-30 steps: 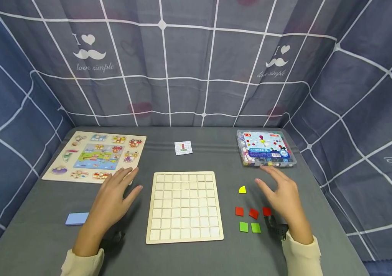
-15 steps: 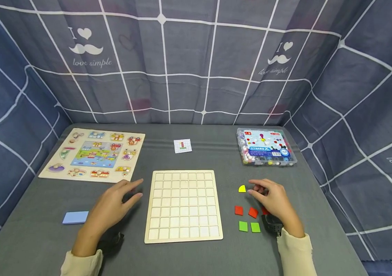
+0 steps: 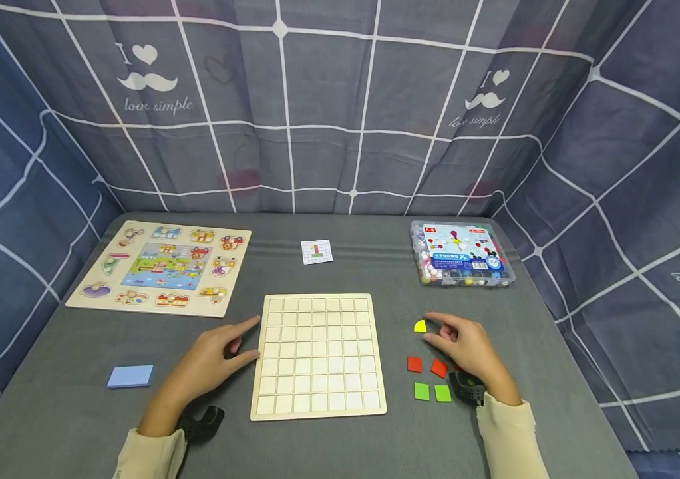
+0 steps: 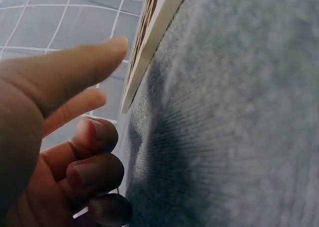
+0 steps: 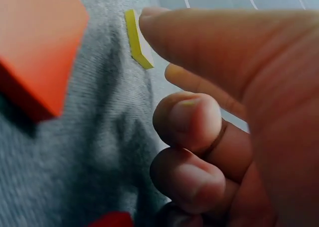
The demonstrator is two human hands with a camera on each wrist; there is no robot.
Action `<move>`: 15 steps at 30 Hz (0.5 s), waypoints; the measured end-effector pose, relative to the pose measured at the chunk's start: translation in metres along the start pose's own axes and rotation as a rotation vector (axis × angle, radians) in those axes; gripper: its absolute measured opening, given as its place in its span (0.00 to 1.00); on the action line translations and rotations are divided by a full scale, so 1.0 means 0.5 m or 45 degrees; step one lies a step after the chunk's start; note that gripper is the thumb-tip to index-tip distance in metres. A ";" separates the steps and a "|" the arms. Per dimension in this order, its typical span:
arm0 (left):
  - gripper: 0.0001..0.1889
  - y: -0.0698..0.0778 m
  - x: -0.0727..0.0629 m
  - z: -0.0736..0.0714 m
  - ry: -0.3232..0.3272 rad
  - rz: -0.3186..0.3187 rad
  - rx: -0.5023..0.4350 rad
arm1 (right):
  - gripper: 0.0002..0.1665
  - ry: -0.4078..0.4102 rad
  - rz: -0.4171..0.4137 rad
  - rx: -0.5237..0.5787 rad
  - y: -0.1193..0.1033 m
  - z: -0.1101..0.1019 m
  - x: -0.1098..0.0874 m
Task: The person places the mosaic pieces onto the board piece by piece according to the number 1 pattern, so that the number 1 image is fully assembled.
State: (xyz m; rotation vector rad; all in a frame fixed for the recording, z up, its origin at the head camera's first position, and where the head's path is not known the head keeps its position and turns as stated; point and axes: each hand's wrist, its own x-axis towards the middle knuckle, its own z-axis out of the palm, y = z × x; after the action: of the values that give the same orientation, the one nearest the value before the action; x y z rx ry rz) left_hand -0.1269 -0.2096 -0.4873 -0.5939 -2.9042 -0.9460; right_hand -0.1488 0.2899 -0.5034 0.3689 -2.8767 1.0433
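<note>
My left hand (image 3: 211,359) is at the left edge of a wooden grid board (image 3: 319,299). Its thumb and forefinger reach the rim, spread apart, while the other fingers curl under with nothing in them. On the right side, my right hand (image 3: 467,342) has its forefinger and thumb parted just beside a yellow quarter-round tile (image 3: 420,326), which lies on the cloth. In the right wrist view the thumb tip overlaps this yellow tile (image 5: 133,38). Nearer me lie red square tiles (image 3: 414,364) and two green square tiles (image 3: 421,392). The right hand and wrist hide another red tile.
A printed peg puzzle board (image 3: 166,266) lies at the back left, with a light blue block (image 3: 130,376) nearer. A small pattern card (image 3: 317,252) is behind the grid board. At the back right sits a clear plastic box (image 3: 462,254) of beads. Grid-patterned curtains (image 3: 322,100) enclose the table.
My left hand has moved right to the grid board's edge. My right hand has come down and left to the yellow tile, its fingers drawing in. The tiles have stayed in place.
</note>
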 end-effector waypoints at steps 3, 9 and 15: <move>0.30 0.000 0.001 0.004 -0.010 -0.014 -0.006 | 0.21 -0.015 0.007 -0.007 0.001 0.002 0.000; 0.27 0.003 0.003 0.008 -0.058 -0.104 -0.066 | 0.22 -0.042 0.030 -0.025 -0.002 0.007 -0.001; 0.28 -0.001 -0.002 0.011 -0.074 -0.147 -0.066 | 0.21 -0.048 0.049 -0.025 -0.004 0.013 0.000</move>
State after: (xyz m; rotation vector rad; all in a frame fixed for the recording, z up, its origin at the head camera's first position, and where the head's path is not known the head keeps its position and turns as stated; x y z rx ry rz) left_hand -0.1257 -0.2068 -0.4922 -0.4684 -3.0027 -1.0369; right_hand -0.1482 0.2842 -0.5074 0.3376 -2.9365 1.0239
